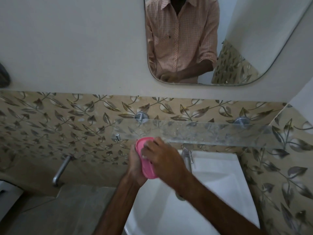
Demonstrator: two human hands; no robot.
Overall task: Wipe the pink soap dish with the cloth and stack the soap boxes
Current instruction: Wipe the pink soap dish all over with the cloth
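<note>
Wiping step. Left hand (135,164) grips dish (147,164) over sink (220,175); right hand (163,157) fingers curled on it, cloth unseen. Next likely: boxes, none visible.

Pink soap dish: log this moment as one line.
pink soap dish: tilted, above sink | left hand: holds dish | right hand: pressed on dish face | cloth: barely visible | soap boxes: unseen

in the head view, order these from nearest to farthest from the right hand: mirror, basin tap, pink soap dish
1. pink soap dish: touching the right hand, held between both hands.
2. basin tap: just right of that hand, at the sink's back edge.
3. mirror: well above, on the wall.
</note>
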